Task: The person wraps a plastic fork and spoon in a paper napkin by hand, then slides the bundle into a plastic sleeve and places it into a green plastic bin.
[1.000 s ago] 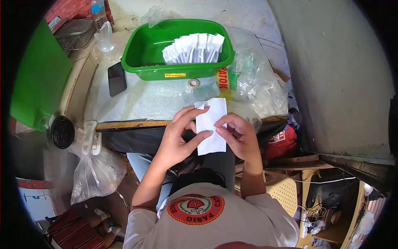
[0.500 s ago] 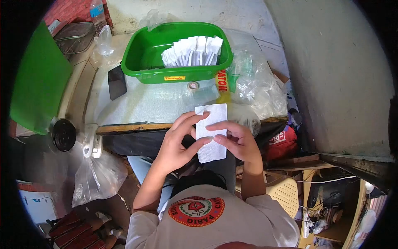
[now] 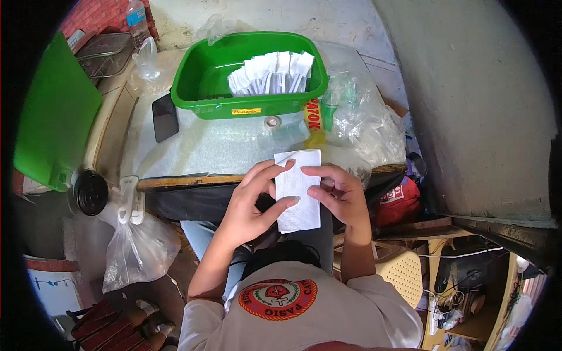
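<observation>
A folded white paper napkin, with a fine embossed texture, is held upright over my lap just in front of the table edge. Its left side is gripped by my left hand, thumb on the near face and fingers along the edge and behind. On the right edge, my right hand pinches the napkin with thumb and index finger on the near face; its other fingers are partly hidden. Beyond it on the table, a green plastic basin holds a fanned row of folded white napkins.
On the table are a phone, a tape roll, a clear plastic sheet and crumpled plastic bags. A plastic bag hangs at the left table edge. A grey wall rises on the right.
My right thumb and index finger have slid from the napkin's middle to its right edge, away from my left thumb. The napkin has dropped slightly; my left hand barely moved.
</observation>
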`<action>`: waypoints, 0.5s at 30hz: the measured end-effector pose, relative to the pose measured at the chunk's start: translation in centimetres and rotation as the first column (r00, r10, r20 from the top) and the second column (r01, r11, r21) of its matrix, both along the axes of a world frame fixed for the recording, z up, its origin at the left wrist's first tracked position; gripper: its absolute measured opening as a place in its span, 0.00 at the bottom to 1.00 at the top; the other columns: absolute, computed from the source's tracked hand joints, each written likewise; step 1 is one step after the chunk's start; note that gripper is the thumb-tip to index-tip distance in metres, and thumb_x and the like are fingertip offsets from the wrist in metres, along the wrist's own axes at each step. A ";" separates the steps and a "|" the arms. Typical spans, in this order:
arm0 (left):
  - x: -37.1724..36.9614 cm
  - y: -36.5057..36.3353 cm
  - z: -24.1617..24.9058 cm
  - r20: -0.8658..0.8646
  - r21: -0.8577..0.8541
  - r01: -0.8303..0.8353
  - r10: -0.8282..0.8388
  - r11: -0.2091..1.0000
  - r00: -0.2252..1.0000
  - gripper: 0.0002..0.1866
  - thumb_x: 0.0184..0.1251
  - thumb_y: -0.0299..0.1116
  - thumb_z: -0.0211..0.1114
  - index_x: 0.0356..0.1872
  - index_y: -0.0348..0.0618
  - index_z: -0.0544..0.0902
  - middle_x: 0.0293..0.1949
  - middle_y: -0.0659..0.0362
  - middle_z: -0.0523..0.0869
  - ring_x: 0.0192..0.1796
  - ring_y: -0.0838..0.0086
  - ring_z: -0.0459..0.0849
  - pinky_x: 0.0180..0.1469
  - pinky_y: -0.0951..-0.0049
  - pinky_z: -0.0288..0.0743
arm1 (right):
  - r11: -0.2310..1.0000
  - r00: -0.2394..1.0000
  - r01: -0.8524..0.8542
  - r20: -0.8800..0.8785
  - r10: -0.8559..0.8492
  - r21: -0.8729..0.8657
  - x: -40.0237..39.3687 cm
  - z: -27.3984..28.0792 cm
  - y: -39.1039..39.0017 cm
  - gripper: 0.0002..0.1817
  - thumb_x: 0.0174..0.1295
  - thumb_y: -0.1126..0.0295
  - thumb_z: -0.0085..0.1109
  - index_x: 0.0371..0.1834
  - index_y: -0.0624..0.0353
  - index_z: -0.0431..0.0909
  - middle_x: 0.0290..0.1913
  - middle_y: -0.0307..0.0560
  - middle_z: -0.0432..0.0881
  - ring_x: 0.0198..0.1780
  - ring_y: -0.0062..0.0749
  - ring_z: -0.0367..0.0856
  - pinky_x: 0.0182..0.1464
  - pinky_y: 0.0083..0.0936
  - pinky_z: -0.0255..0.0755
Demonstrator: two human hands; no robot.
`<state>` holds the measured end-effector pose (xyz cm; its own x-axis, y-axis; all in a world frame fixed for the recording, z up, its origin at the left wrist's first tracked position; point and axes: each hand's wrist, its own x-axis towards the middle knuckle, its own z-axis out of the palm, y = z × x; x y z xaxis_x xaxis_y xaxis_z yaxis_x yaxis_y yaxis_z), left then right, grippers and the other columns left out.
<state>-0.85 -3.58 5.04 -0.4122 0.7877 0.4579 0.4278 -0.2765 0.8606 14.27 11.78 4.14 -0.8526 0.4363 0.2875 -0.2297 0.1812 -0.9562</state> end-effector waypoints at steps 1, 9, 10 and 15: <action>0.0 0.0 -0.1 0.000 -0.001 -0.001 0.001 1.000 1.000 0.30 0.50 0.21 0.75 0.59 0.37 0.78 0.55 0.52 0.79 0.31 0.75 0.75 0.40 0.76 0.74 | 1.000 0.999 -0.015 0.043 0.015 -0.007 0.1 0.1 0.1 0.22 0.60 0.87 0.60 0.59 0.66 0.77 0.56 0.45 0.80 0.45 0.17 0.79 0.44 0.15 0.73; -0.6 -0.4 -1.0 0.142 -0.083 0.127 -0.114 0.988 0.983 0.30 0.56 0.14 0.70 0.63 0.35 0.76 0.65 0.53 0.68 0.50 0.78 0.79 0.50 0.78 0.76 | 0.999 0.995 -0.029 0.089 0.032 -0.042 0.3 0.3 0.2 0.31 0.58 0.88 0.62 0.67 0.65 0.69 0.67 0.48 0.72 0.44 0.16 0.80 0.39 0.13 0.74; -0.5 -0.2 -1.0 0.141 -0.083 0.127 -0.115 0.988 0.983 0.30 0.56 0.14 0.70 0.63 0.35 0.76 0.65 0.53 0.68 0.50 0.78 0.79 0.50 0.78 0.76 | 0.998 0.996 -0.044 0.078 0.047 -0.049 0.3 0.5 0.2 0.32 0.58 0.88 0.62 0.68 0.65 0.68 0.68 0.49 0.71 0.45 0.17 0.80 0.40 0.14 0.74; 0.0 0.6 -1.4 0.278 0.098 0.241 -0.260 0.965 0.925 0.20 0.61 0.17 0.68 0.56 0.37 0.82 0.61 0.53 0.71 0.59 0.69 0.79 0.58 0.72 0.77 | 0.999 0.997 -0.040 0.059 0.042 -0.035 -0.1 0.5 -0.4 0.36 0.57 0.89 0.61 0.72 0.64 0.63 0.70 0.49 0.68 0.46 0.19 0.81 0.41 0.15 0.75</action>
<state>-0.84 -2.99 3.61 -0.3255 0.8566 0.4005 0.0764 -0.3983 0.9141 14.16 11.37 4.65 -0.8850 0.4095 0.2216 -0.1788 0.1405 -0.9738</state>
